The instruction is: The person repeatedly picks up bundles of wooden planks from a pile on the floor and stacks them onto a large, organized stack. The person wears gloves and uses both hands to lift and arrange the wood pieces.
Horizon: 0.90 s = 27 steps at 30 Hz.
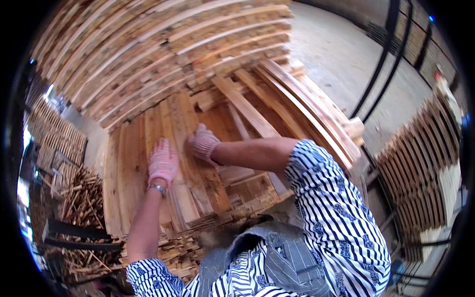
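Observation:
Palm down on a row of flat wooden boards point(131, 163) lies my left hand point(164, 162), gloved in pale pink, its fingers stretched out and pointing away from me. Just to its right, my right hand point(203, 144), in a similar glove, has its fingers curled at the edge of a long wooden board point(210, 180); the fingertips are partly hidden. The boards lie side by side across the left part of the stack. Right of my right hand, loose boards point(246, 110) lie slanted with gaps between them, showing a lower layer. My right forearm crosses over some of these.
A tall layered stack of boards point(198, 44) rises right behind the work. More stacked boards point(420, 163) stand at the right, beside dark metal bars point(381, 64). At the left are a heap of thin wood scraps point(81, 198) and a black metal bar point(81, 237).

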Each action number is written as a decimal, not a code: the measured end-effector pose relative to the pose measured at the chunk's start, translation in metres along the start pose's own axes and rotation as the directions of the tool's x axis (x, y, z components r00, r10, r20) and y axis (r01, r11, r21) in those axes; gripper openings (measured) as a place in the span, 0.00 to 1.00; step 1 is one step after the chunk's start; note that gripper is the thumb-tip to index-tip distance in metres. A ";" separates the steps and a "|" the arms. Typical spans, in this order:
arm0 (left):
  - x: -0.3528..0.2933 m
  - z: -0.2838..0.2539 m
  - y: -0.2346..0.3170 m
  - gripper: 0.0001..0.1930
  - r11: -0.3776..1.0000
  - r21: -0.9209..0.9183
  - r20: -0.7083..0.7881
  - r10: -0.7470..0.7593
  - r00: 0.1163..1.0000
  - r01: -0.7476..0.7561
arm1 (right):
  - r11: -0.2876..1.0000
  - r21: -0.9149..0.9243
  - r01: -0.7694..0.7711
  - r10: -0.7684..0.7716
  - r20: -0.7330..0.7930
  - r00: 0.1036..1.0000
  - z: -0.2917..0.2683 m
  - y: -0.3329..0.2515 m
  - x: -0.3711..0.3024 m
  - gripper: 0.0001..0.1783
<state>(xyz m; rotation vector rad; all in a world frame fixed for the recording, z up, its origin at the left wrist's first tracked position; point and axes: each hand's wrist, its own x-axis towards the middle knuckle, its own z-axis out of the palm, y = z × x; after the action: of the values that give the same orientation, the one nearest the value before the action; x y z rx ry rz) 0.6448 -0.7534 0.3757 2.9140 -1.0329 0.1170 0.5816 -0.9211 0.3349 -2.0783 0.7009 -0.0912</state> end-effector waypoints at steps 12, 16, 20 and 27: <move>-0.003 -0.013 0.008 0.28 0.999 0.041 0.002 0.031 1.000 -0.031 | 0.928 -0.373 0.014 -0.003 0.030 1.000 -0.179 0.050 -0.043 0.43; -0.002 0.003 -0.008 0.28 0.999 0.040 -0.025 0.030 0.999 -0.029 | 0.956 -0.283 0.084 -0.085 0.010 0.996 -0.176 0.004 -0.055 0.40; -0.003 0.001 -0.011 0.28 0.999 0.035 -0.011 0.035 0.999 -0.034 | 0.945 -0.312 0.104 -0.098 0.033 0.995 -0.104 -0.026 -0.068 0.40; -0.007 -0.001 -0.007 0.28 0.999 -0.017 -0.045 0.049 0.998 -0.050 | 0.939 -0.265 0.220 -0.180 0.164 0.970 -0.117 -0.005 -0.050 0.43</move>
<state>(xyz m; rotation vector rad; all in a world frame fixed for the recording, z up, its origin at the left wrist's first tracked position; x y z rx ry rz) 0.6434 -0.7433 0.3757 2.8571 -1.0938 0.1726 0.5040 -0.9809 0.4166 -2.4005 0.4343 0.0409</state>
